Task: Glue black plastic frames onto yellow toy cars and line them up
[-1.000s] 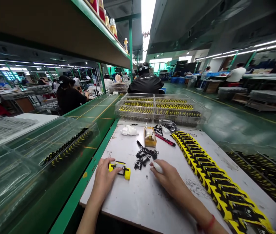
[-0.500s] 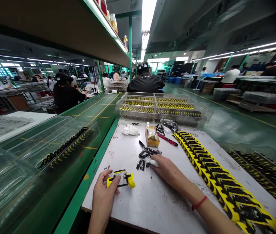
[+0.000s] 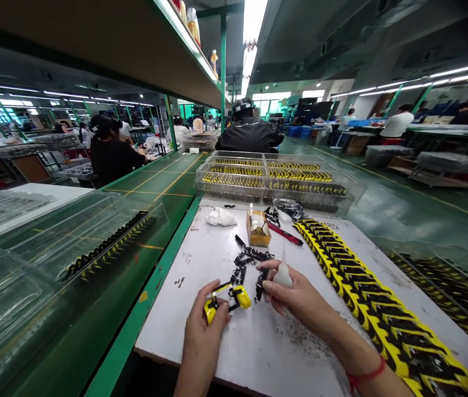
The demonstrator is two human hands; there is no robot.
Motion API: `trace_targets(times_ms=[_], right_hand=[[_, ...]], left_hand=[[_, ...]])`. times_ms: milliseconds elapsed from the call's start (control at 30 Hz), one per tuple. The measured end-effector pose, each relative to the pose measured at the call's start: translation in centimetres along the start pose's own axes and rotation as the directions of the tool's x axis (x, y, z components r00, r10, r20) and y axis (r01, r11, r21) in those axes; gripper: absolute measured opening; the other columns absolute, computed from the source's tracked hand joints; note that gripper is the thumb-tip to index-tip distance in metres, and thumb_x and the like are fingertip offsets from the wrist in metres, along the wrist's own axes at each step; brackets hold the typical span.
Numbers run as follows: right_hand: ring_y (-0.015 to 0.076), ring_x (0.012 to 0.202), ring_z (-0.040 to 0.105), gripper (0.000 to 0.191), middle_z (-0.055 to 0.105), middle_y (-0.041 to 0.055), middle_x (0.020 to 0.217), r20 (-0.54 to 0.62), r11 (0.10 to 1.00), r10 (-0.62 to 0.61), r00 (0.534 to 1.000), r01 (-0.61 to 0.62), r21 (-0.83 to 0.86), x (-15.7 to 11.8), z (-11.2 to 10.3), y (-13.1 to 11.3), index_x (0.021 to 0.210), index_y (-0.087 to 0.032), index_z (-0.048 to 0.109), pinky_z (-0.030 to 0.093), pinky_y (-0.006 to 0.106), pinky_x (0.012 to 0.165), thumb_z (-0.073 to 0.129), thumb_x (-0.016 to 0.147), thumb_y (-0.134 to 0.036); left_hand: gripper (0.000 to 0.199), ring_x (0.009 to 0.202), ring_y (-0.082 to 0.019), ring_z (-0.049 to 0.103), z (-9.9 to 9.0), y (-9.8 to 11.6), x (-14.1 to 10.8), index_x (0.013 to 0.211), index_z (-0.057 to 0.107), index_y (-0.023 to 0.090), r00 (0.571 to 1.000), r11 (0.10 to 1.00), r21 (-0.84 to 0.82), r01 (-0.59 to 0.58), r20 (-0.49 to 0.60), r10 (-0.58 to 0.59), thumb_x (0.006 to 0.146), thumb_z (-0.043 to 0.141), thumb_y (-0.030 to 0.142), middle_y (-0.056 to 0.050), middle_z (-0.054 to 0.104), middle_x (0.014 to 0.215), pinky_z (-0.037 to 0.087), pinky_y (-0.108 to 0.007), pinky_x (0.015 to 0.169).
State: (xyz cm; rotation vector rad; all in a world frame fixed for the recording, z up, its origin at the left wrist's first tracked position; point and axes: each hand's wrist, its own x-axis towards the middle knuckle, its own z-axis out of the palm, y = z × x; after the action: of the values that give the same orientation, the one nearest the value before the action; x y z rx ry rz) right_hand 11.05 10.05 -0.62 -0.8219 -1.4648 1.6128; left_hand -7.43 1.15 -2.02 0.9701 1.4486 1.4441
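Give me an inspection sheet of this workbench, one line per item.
Surface: white workbench, scuffed, dark specks near the hands.
Job's things: yellow-and-black part; loose black pieces; white squeeze bottle.
Clutter: white tissue; small box with tools in it; red tool.
Grippers: none; left hand holds the part, right hand holds the bottle.
Cables: nothing seen.
Surroundings: rows of yellow-and-black strips on the bench; clear tray of parts beyond it; green conveyor alongside; co-worker in a black jacket further on.
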Motion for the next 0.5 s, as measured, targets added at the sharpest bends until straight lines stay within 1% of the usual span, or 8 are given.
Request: trace_targets(times_ms=[67,133,233,333,400,433,467,500], right_hand=[[0.0071,0.048,0.047,0.040,0.058,-0.0033,0.066,0.022,1.000,-0.012,1.000,0.011,0.014,0.0,0.2,0.4,0.106,-0.018,0.050,0.037,0.018,0.041,0.069,0.080,-0.040],[0.0079,0.050,0.049,0.036,0.060,-0.0017,0.066,0.050,1.000,-0.016,0.999,0.016,-0.001,0.0,0.5,0.8,0.100,-0.017,0.049,0.039,0.019,0.044,0.068,0.081,-0.042],[0.0095,0.053,0.051,0.034,0.061,-0.0013,0.066,0.084,0.998,-0.024,0.996,0.029,-0.056,0.1,1.0,1.2,0.095,-0.018,0.048,0.043,0.021,0.047,0.066,0.082,-0.043],[0.0099,0.051,0.052,0.032,0.059,-0.0020,0.067,0.090,0.988,-0.042,0.995,0.055,-0.147,-0.1,1.2,1.4,0.098,-0.018,0.050,0.045,0.022,0.047,0.063,0.084,-0.043],[0.0111,0.056,0.055,0.032,0.060,0.0006,0.079,0.018,0.958,-0.131,0.991,0.131,-0.254,-0.2,1.1,1.4,0.107,-0.019,0.051,0.047,0.023,0.048,0.061,0.085,-0.040],[0.0124,0.061,0.057,0.031,0.060,0.0024,0.086,-0.020,0.920,-0.222,0.975,0.203,-0.336,-0.3,1.0,1.4,0.110,-0.020,0.052,0.049,0.024,0.052,0.061,0.086,-0.037],[0.0141,0.069,0.059,0.027,0.060,0.0041,0.092,-0.035,0.856,-0.337,0.941,0.290,-0.428,-0.4,0.8,1.4,0.110,-0.021,0.054,0.052,0.026,0.059,0.060,0.086,-0.033],[0.0157,0.077,0.060,0.021,0.059,0.0053,0.096,-0.018,0.772,-0.445,0.895,0.373,-0.515,-0.4,0.7,1.4,0.107,-0.022,0.057,0.053,0.028,0.066,0.058,0.087,-0.028]], left_hand=[[0.035,0.093,-0.020,0.062,0.6,-0.5,0.1,0.106,0.066,0.019,0.996,0.996,0.064,-0.055,0.077,0.050,0.081,0.061,0.044,-0.008,0.066,0.105,0.052,-0.030,0.081],[0.030,0.097,-0.022,0.060,1.1,-0.6,0.2,0.099,0.068,0.020,0.987,0.980,0.149,-0.131,0.115,0.115,0.083,0.059,0.043,-0.008,0.066,0.104,0.049,-0.032,0.085],[0.028,0.092,-0.022,0.061,1.7,-0.2,0.1,0.098,0.068,0.021,0.973,0.936,0.270,-0.227,0.113,0.203,0.082,0.061,0.042,-0.006,0.066,0.095,0.047,-0.033,0.084],[0.025,0.086,-0.021,0.060,2.1,0.4,0.0,0.089,0.068,0.020,0.966,0.903,0.342,-0.260,0.086,0.245,0.085,0.057,0.041,-0.006,0.065,0.089,0.046,-0.032,0.078],[0.026,0.082,-0.021,0.060,2.2,0.7,-0.1,0.084,0.068,0.019,0.965,0.886,0.385,-0.258,0.061,0.254,0.088,0.052,0.039,-0.006,0.065,0.086,0.046,-0.031,0.075],[0.025,0.082,-0.021,0.060,2.1,0.7,-0.1,0.084,0.068,0.019,0.965,0.880,0.400,-0.257,0.050,0.259,0.089,0.052,0.038,-0.006,0.064,0.086,0.045,-0.031,0.075],[0.024,0.083,-0.021,0.060,2.0,0.7,-0.1,0.085,0.068,0.020,0.963,0.874,0.409,-0.261,0.043,0.267,0.089,0.052,0.037,-0.006,0.064,0.087,0.045,-0.031,0.076],[0.022,0.085,-0.021,0.061,1.8,0.7,-0.1,0.087,0.068,0.020,0.960,0.870,0.413,-0.269,0.041,0.277,0.088,0.053,0.037,-0.006,0.064,0.088,0.046,-0.031,0.077]])
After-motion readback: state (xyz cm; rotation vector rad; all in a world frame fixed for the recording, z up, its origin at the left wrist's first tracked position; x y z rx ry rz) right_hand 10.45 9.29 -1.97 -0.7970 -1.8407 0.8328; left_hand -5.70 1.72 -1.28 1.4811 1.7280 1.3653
